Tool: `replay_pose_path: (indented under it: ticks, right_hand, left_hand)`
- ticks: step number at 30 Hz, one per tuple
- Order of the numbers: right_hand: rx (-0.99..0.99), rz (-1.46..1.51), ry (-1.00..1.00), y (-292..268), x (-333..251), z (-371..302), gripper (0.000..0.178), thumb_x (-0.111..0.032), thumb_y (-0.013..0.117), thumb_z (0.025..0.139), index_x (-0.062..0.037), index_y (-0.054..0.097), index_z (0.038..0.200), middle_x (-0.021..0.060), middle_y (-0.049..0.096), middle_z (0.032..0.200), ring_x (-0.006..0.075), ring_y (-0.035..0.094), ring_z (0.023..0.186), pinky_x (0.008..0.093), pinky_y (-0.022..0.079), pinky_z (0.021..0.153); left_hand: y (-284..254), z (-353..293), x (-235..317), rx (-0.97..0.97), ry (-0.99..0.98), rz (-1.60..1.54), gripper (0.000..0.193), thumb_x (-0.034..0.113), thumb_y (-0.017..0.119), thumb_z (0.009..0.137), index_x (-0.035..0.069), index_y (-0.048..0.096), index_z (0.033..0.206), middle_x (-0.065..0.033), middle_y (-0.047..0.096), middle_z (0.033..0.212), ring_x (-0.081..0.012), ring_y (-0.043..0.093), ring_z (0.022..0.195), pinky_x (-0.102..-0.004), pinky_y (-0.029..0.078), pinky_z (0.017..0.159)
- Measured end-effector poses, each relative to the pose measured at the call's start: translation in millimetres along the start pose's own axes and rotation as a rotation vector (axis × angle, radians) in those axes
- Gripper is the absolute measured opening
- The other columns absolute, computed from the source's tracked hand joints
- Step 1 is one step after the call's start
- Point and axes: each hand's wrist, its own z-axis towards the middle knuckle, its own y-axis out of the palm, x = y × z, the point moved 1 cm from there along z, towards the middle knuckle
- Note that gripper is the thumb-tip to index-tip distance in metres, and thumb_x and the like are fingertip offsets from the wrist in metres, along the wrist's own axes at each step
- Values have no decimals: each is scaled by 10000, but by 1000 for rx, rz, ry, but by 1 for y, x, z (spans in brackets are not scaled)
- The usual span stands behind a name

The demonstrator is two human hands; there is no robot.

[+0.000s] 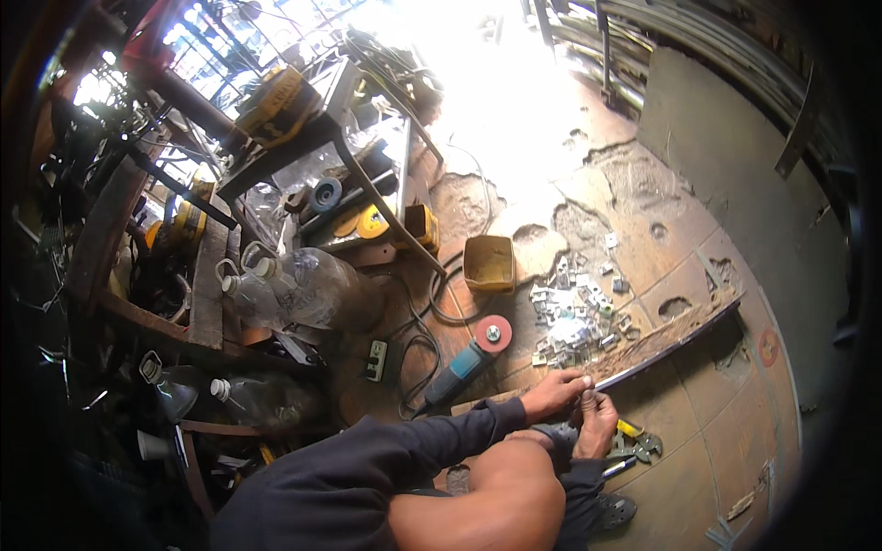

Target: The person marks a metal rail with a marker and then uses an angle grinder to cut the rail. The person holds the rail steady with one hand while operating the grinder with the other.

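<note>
My left hand [554,393] and my right hand [598,424] meet over a long wooden bar with a metal edge [680,342], which lies slanting on the floor. Both are closed, thumb and fingers pinched together at one spot; whatever they hold there is too small to make out. Just beyond the bar lies a loose pile of small metal pieces [574,317]. Beside my right hand, pliers with yellow on the handle [647,446] rest on the tiles next to a pen-like marker [619,467]. An angle grinder [457,370] with a reddish disc lies left of the pile.
A yellowish square container [489,264] stands behind the grinder. Its cord coils toward a power socket [376,360]. Large clear plastic bottles [317,285] and a cluttered metal stand [340,138] fill the left. A flat panel [726,151] leans at right. The floor tiles are broken.
</note>
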Motion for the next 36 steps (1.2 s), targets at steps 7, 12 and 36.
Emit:
replay_pose_path:
  ticks: [7, 12, 36]
  right_hand:
    - [-138, -204, 110, 30, -9, -6, 372, -412, 701, 1000, -42, 673, 1023, 37, 671, 788, 87, 595, 591, 238, 493, 542]
    - [-160, -284, 193, 23, 0, -26, 310, -300, 648, 1041, 8, 635, 1075, 63, 680, 847, 103, 610, 662, 244, 501, 597]
    - [-486, -992, 929, 155, -180, -119, 289, -298, 642, 1025, -22, 654, 1113, 80, 697, 911, 165, 646, 735, 362, 548, 681]
  left_hand:
    - [-73, -57, 39, 212, 86, -235, 301, 325, 681, 1022, 38, 715, 1105, -14, 702, 933, -86, 632, 726, -224, 500, 642]
    - [-211, -122, 111, 693, 349, -173, 157, 172, 662, 994, 22, 707, 1007, -67, 713, 866, -130, 651, 712, -269, 514, 591]
    - [-453, -323, 450, 1120, 1038, 169, 155, 71, 583, 934, 22, 702, 1020, -59, 688, 794, -134, 618, 599, -278, 484, 506]
